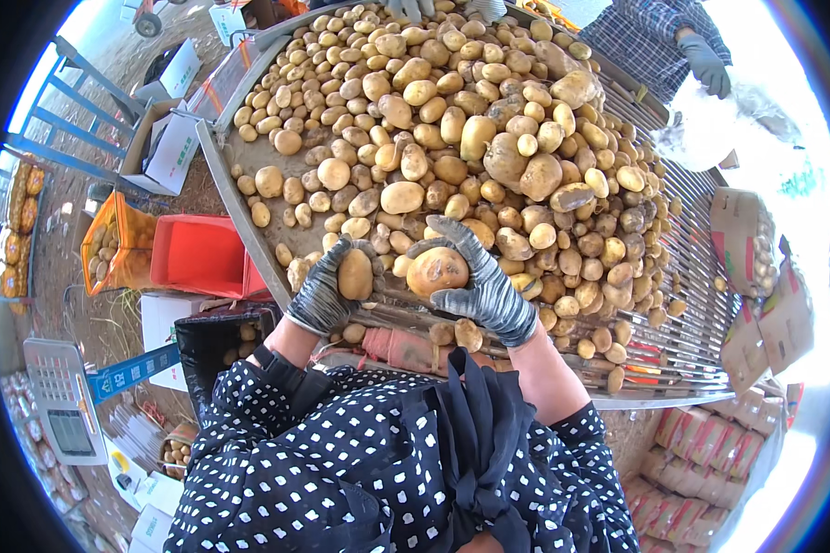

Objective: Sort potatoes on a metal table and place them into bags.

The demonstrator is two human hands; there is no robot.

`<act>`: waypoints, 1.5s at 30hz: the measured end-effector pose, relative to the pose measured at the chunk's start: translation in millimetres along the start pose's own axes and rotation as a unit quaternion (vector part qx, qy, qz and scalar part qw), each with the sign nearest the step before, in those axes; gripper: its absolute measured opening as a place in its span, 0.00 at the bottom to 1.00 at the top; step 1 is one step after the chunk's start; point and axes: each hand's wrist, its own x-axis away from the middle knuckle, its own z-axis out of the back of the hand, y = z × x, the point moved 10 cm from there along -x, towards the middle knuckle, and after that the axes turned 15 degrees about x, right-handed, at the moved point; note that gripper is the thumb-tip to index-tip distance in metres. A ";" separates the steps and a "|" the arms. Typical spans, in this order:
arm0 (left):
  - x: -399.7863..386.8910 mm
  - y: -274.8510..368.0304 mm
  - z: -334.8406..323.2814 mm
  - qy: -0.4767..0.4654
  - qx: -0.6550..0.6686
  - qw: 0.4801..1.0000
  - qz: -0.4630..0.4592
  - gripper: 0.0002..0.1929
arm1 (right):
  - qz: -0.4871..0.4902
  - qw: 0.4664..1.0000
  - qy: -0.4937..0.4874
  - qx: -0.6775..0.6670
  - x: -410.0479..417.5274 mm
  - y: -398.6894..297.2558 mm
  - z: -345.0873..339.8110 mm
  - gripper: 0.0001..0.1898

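Note:
Before me a heap of potatoes of mixed sizes covers a metal sorting table. My left hand, in a grey striped glove, grips an oval potato near the table's front edge. In a matching glove, my right hand holds a larger, blotched potato between thumb and fingers. The two held potatoes are apart, with loose potatoes around and beyond them. A wrapped pink roll lies along the near edge, just below my hands.
To the left stand a red crate, an orange mesh bag of potatoes, a black-lined box and a scale display. Slatted bars run along the right. A co-worker's gloved hand touches clear plastic; other gloved hands reach in at the top.

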 end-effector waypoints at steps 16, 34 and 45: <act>0.9 -13.0 -9.2 -0.046 0.136 0.987 0.072 0.18 | 0.001 0.994 0.039 -0.097 2.7 -7.5 0.8 0.44; 2.3 29.5 -113.8 -0.204 -0.671 0.637 -0.319 0.07 | -0.024 0.948 0.287 -0.134 131.0 59.7 87.4 0.23; -14.2 -75.9 -144.7 -0.309 -0.758 0.510 -0.263 0.08 | -0.072 0.737 0.608 -0.286 403.9 119.4 71.9 0.20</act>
